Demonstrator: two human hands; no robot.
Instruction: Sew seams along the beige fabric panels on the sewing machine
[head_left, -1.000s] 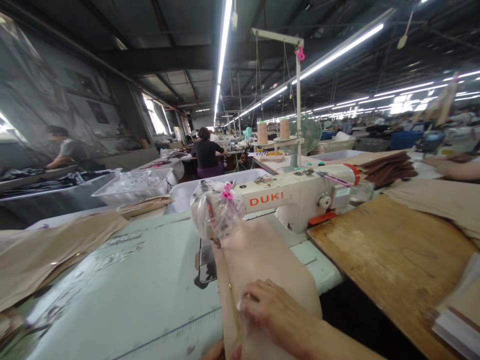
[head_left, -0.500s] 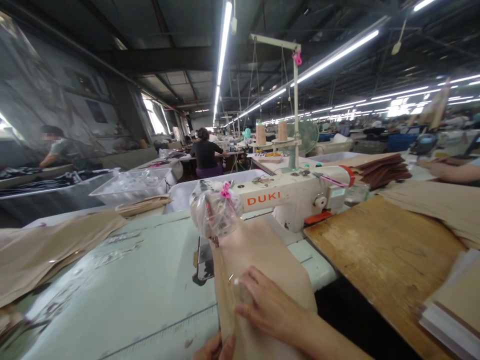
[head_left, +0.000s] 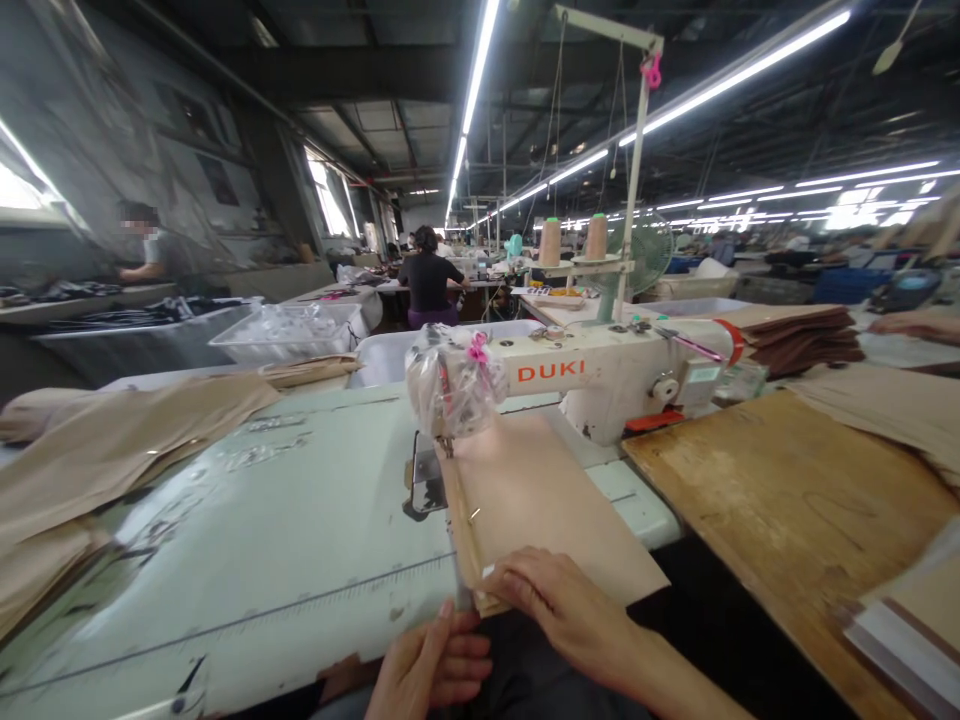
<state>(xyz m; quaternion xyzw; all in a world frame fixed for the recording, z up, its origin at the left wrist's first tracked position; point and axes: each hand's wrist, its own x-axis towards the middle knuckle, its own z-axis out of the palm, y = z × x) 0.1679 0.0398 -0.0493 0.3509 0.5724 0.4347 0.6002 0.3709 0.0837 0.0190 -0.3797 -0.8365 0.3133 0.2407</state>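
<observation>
A garment factory (long, strip-lit): sewing machine [head_left: 607,375], stacked fabric [head_left: 112,440], seated workers [head_left: 429,285].

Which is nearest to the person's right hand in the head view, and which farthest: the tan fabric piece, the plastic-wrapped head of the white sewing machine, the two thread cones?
1. Tan fabric piece: under the right hand, touching its fingers.
2. Plastic-wrapped head of the white sewing machine: beyond the fabric, up the table.
3. Two thread cones: on the stand behind the machine, farthest.
</observation>
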